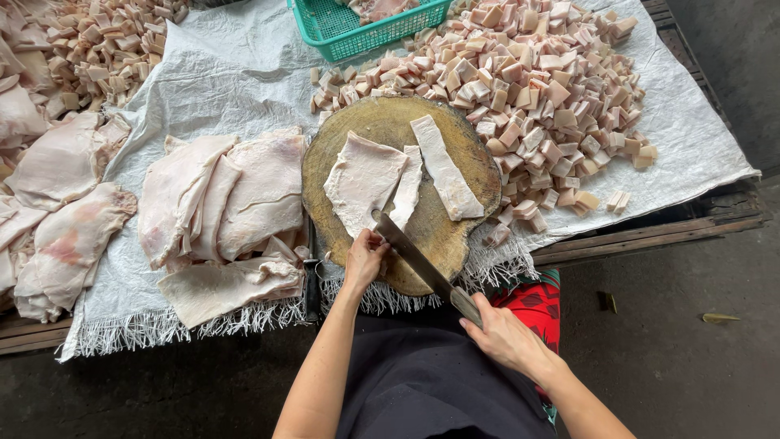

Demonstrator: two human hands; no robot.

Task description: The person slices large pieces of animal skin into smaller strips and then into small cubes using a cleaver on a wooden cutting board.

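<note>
A round wooden chopping block [455, 236] carries a wide slab of pale raw pork skin [361, 179] and two long cut strips [443, 167] to its right. My left hand [364, 258] rests on the slab's near edge, fingers curled on it. A large knife [410, 252] is gripped by its handle in my right hand [504, 333]; the blade points up-left and its tip meets the slab beside my left fingers.
A big pile of cut cubes [536, 89] lies right of the block on a white woven sheet [691, 138]. Uncut slabs [219, 211] are stacked on the left. A green plastic basket [357, 28] stands at the back. A dark tool [312, 280] lies beside the block.
</note>
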